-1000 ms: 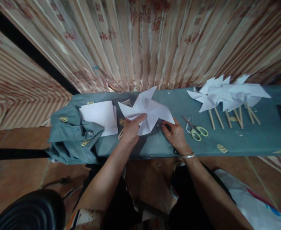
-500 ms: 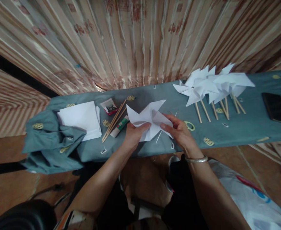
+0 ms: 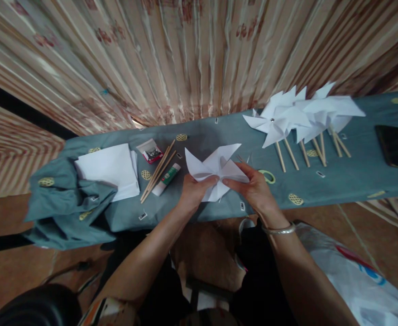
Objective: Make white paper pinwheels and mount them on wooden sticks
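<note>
A white paper pinwheel [image 3: 215,163] without a stick is held above the cloth, its points folded in to the middle. My left hand [image 3: 196,188] grips it from the left, thumb pressed near the centre. From the right, my right hand [image 3: 251,183] pinches it too, its thumb close to the other; the fingers underneath are hidden. Left of the pinwheel lie a glue stick [image 3: 167,179], several wooden sticks [image 3: 158,172] and an opened small packet of dark pins [image 3: 150,151]. Scissors [image 3: 267,176] with a pale green handle lie partly behind my right hand.
A narrow table with a green-grey cloth [image 3: 212,136] runs across, a curtain [image 3: 185,59] behind it. White paper sheets [image 3: 107,167] are stacked at left. Several finished pinwheels [image 3: 294,115] on sticks lie at right, near a phone [image 3: 396,147]. A plastic bag [image 3: 341,267] sits below.
Both thumbs have come closer together at the pinwheel's centre, the right one moving inward. The view has shifted slightly.
</note>
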A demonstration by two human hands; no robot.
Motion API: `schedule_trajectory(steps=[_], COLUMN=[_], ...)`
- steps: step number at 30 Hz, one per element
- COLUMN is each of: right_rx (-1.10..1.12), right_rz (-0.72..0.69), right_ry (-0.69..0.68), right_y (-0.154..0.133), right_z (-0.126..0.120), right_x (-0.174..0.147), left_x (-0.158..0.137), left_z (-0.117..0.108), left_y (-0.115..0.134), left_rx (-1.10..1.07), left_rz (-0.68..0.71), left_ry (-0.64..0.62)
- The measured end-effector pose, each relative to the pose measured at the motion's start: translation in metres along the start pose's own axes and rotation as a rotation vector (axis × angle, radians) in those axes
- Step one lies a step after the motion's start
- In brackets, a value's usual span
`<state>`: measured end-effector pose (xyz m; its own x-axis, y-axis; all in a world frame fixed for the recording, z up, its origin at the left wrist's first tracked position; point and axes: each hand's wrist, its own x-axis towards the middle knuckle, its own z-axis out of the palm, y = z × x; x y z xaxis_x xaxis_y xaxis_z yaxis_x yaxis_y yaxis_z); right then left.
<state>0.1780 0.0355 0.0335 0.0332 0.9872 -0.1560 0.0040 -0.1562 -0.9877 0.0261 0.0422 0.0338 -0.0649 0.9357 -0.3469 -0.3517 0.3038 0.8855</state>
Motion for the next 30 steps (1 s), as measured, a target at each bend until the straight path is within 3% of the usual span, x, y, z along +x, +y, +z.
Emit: schedule_trajectory(steps=[6, 30], right_rx=[0.002, -0.062], right_rz=[0.028, -0.045], right_ry=[0.05, 0.044], right_y=[-0.0012, 0.0005], right_z=[-0.0006, 0.0015], right_x=[-0.0017, -0.0034], left_x=[-0.0002, 0.0005], left_z=[0.0022, 0.0026], left_y=[-0.0009, -0.003], left_rx=[0.008, -0.035], left_rz=[-0.02, -0.002], left_ry=[-0.003, 0.004])
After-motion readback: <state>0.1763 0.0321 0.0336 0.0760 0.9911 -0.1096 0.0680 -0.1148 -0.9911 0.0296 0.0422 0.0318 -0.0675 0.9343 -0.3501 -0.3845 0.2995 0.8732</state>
